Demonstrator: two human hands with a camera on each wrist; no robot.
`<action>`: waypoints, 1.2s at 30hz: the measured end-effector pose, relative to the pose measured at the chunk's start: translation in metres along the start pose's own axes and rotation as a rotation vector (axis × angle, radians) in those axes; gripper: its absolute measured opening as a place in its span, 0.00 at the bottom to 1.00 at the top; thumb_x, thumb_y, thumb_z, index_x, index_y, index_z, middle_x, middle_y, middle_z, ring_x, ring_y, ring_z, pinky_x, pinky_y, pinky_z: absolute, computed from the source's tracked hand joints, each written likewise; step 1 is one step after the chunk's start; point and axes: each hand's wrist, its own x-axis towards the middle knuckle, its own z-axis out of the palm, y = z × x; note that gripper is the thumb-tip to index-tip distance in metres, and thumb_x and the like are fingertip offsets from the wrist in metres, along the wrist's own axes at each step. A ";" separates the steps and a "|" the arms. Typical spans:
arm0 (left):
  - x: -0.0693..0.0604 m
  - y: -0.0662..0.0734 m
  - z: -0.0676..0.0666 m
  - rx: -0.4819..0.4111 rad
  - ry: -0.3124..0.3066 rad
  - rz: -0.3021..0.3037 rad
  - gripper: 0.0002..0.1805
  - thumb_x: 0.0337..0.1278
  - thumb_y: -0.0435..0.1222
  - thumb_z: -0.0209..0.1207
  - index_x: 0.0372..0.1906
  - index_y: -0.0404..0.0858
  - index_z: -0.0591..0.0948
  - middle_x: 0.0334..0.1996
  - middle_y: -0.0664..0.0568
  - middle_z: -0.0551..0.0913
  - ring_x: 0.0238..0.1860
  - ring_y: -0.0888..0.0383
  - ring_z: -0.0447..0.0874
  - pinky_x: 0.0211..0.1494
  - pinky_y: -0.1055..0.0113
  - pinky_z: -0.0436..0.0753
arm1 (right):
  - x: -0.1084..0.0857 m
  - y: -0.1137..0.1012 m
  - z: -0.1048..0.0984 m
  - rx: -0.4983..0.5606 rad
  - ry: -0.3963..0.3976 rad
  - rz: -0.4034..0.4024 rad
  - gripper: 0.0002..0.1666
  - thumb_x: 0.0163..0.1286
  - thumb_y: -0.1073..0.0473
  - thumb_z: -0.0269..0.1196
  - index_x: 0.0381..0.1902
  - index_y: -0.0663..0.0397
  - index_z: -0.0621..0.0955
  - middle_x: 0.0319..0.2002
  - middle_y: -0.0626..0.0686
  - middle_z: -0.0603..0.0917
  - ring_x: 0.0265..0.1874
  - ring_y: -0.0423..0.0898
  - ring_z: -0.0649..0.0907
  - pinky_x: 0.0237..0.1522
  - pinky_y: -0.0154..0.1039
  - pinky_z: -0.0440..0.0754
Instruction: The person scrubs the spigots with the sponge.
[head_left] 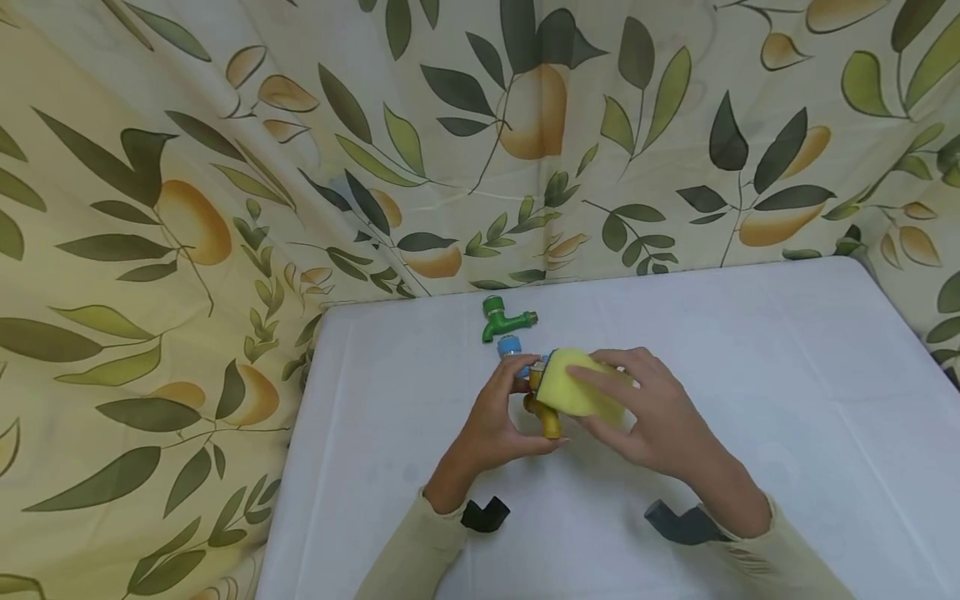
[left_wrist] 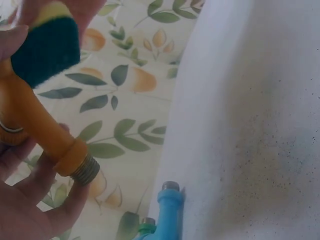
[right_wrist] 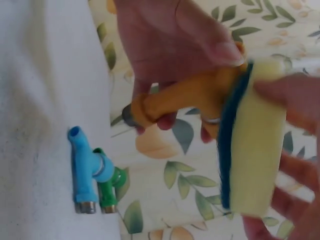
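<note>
My left hand point(head_left: 480, 425) grips a yellow-orange plastic water tap point(right_wrist: 185, 95) with a threaded metal end, held above the table. In my right hand point(head_left: 663, 417) is a yellow sponge point(head_left: 577, 385) with a dark blue-green scouring side. In the right wrist view, that scouring side point(right_wrist: 232, 135) lies against the tap's body near my left thumb. Fingers of the right hand spread over the sponge's yellow face. Beyond the hands, a blue tap point(right_wrist: 86, 170) and a green tap point(head_left: 498, 321) lie on the table.
A white cloth covers the table point(head_left: 787, 375). Behind it and to the left hangs a curtain point(head_left: 337, 167) printed with leaves and fruit. One dark angular piece point(head_left: 486, 515) shows beside the left cuff, another point(head_left: 678, 525) beside the right.
</note>
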 end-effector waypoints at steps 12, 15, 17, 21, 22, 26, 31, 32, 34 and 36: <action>0.001 0.004 0.000 0.068 -0.003 -0.007 0.55 0.36 0.40 0.84 0.74 0.46 0.65 0.65 0.50 0.69 0.54 0.59 0.76 0.55 0.72 0.83 | -0.001 -0.005 0.000 -0.005 -0.018 0.139 0.38 0.50 0.51 0.79 0.62 0.38 0.83 0.54 0.49 0.83 0.53 0.46 0.81 0.43 0.49 0.86; 0.001 0.002 0.001 0.081 0.017 -0.018 0.55 0.34 0.40 0.84 0.73 0.46 0.66 0.63 0.50 0.72 0.52 0.59 0.77 0.53 0.72 0.84 | -0.001 -0.005 0.001 -0.016 -0.015 0.147 0.38 0.50 0.50 0.79 0.62 0.37 0.83 0.53 0.48 0.83 0.53 0.46 0.81 0.43 0.48 0.86; 0.000 0.002 0.001 0.096 0.034 -0.023 0.54 0.34 0.40 0.84 0.71 0.44 0.68 0.61 0.50 0.75 0.48 0.59 0.78 0.49 0.71 0.84 | 0.000 -0.006 0.001 -0.017 -0.013 0.161 0.37 0.50 0.50 0.79 0.61 0.37 0.83 0.53 0.49 0.84 0.52 0.46 0.81 0.42 0.48 0.86; 0.000 0.002 0.001 0.116 0.056 -0.041 0.49 0.40 0.38 0.82 0.70 0.40 0.70 0.55 0.50 0.82 0.42 0.59 0.80 0.45 0.71 0.84 | -0.001 -0.007 0.002 -0.032 -0.020 0.158 0.36 0.51 0.48 0.79 0.61 0.38 0.84 0.52 0.49 0.84 0.51 0.46 0.82 0.42 0.48 0.85; 0.001 0.002 0.001 0.126 0.056 -0.047 0.48 0.41 0.38 0.81 0.71 0.39 0.69 0.55 0.49 0.82 0.41 0.59 0.80 0.45 0.71 0.85 | -0.001 -0.007 0.003 -0.048 -0.018 0.152 0.36 0.51 0.47 0.78 0.61 0.38 0.84 0.52 0.49 0.84 0.50 0.47 0.82 0.41 0.47 0.85; 0.000 0.002 0.000 0.127 0.040 -0.078 0.48 0.48 0.37 0.78 0.75 0.41 0.67 0.55 0.49 0.82 0.42 0.60 0.82 0.47 0.72 0.85 | -0.001 -0.006 0.006 -0.109 0.003 0.140 0.34 0.55 0.43 0.74 0.61 0.39 0.83 0.52 0.53 0.84 0.49 0.49 0.82 0.40 0.48 0.85; -0.002 0.002 -0.001 0.081 0.030 -0.112 0.49 0.53 0.33 0.75 0.78 0.43 0.63 0.58 0.47 0.81 0.42 0.60 0.86 0.49 0.71 0.86 | -0.001 -0.008 0.010 -0.165 0.045 0.181 0.33 0.55 0.43 0.73 0.60 0.42 0.84 0.51 0.56 0.84 0.44 0.50 0.81 0.36 0.47 0.82; -0.002 0.002 -0.001 0.072 0.034 -0.120 0.48 0.54 0.33 0.75 0.78 0.43 0.63 0.59 0.46 0.81 0.42 0.60 0.87 0.49 0.71 0.86 | -0.001 -0.010 0.011 -0.172 0.049 0.191 0.33 0.54 0.44 0.73 0.59 0.42 0.84 0.51 0.56 0.84 0.43 0.50 0.80 0.35 0.46 0.81; -0.001 0.003 -0.001 0.052 0.044 -0.136 0.47 0.55 0.32 0.74 0.78 0.43 0.63 0.58 0.46 0.81 0.41 0.61 0.87 0.48 0.72 0.86 | 0.000 -0.013 0.013 -0.183 0.054 0.202 0.34 0.52 0.45 0.75 0.59 0.42 0.84 0.50 0.56 0.84 0.41 0.49 0.80 0.33 0.44 0.81; -0.001 0.004 -0.002 0.018 0.053 -0.157 0.45 0.55 0.32 0.73 0.77 0.44 0.64 0.58 0.45 0.80 0.41 0.60 0.88 0.48 0.72 0.86 | 0.000 -0.015 0.016 -0.193 0.073 0.219 0.35 0.51 0.47 0.76 0.59 0.44 0.84 0.49 0.57 0.84 0.40 0.50 0.80 0.31 0.44 0.80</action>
